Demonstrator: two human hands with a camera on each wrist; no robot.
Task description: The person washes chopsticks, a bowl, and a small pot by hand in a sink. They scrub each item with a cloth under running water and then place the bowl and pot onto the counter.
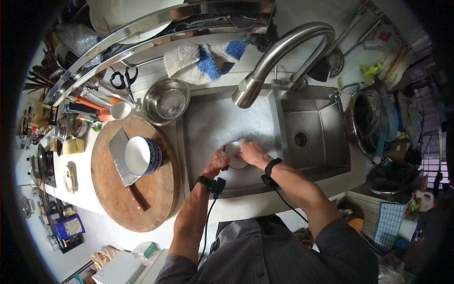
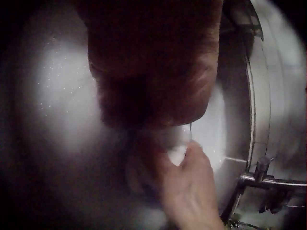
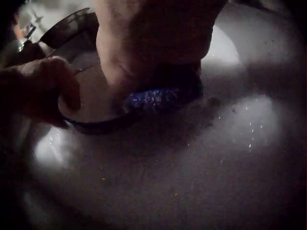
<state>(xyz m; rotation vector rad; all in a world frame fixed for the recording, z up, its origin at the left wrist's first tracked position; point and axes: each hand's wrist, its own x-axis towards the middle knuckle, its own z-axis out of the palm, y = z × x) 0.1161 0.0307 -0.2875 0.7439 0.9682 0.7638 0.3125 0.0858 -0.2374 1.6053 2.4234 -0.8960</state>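
Note:
Over the left basin of the sink [image 1: 203, 118], both hands are on a wet bowl [image 1: 235, 150] with a pale inside. The left hand [image 1: 217, 160] grips its left edge; in the right wrist view the left thumb lies inside the rim of the bowl [image 3: 93, 103]. On the other side the right hand [image 1: 251, 152] holds something blue and wet, seen in the right wrist view as a blue scrubber or cloth [image 3: 156, 98] against the bowl; which one I cannot tell. In the left wrist view the right hand [image 2: 189, 187] is partly blurred.
Left of the sink, a round wooden board [image 1: 113, 199] bears a cleaver [image 1: 120, 158] and stacked blue-patterned bowls [image 1: 138, 156]. A metal bowl [image 1: 166, 102] stands by the basin's corner. The faucet [image 1: 265, 66] arches above, with a small right basin [image 1: 317, 142] beside.

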